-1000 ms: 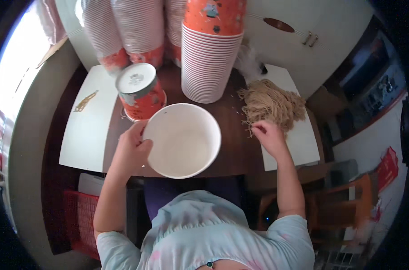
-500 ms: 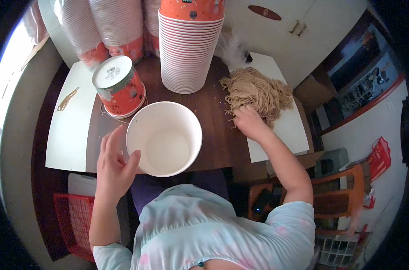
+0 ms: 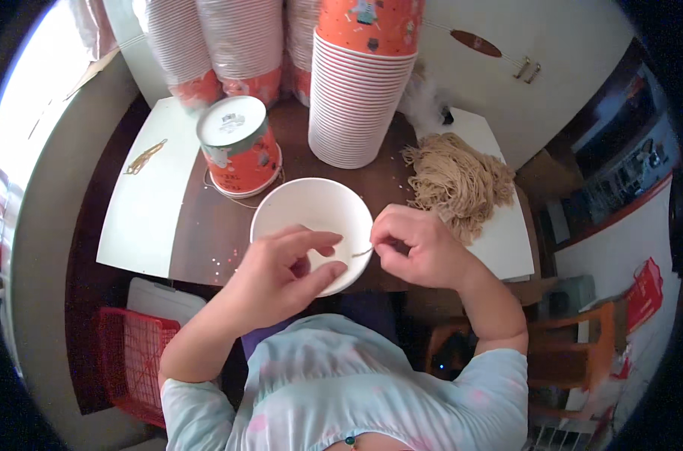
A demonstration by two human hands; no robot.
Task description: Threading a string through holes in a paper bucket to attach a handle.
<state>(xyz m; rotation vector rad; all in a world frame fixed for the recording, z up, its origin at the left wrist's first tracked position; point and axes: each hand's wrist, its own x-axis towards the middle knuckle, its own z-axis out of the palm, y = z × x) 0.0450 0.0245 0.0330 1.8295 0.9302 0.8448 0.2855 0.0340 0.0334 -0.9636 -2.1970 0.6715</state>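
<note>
An open white paper bucket (image 3: 300, 203) stands upright at the table's near edge. My left hand (image 3: 281, 274) hovers over its mouth, thumb and fingers curved apart, with nothing seen between them. Beside the bucket's right rim, my right hand (image 3: 420, 248) pinches a thin tan cord (image 3: 362, 252), whose free end points toward the left fingers. Behind that hand lies a tangled heap of tan cords (image 3: 458, 177) on a white board. An upside-down orange bucket (image 3: 244, 158) sits back left of the white one, with cord around its lower rim.
A tall stack of nested buckets (image 3: 360, 109) rises at the back, beside plastic-wrapped stacks (image 3: 240, 45). Some loose cords (image 3: 144, 156) lie on the left white board. Below the table are a red basket (image 3: 135, 353) on the left and a wooden chair (image 3: 571, 349) on the right.
My right hand has left the cord heap and come to the bucket's rim with one cord. My left hand has moved from beside the bucket to over its mouth. The view has shifted.
</note>
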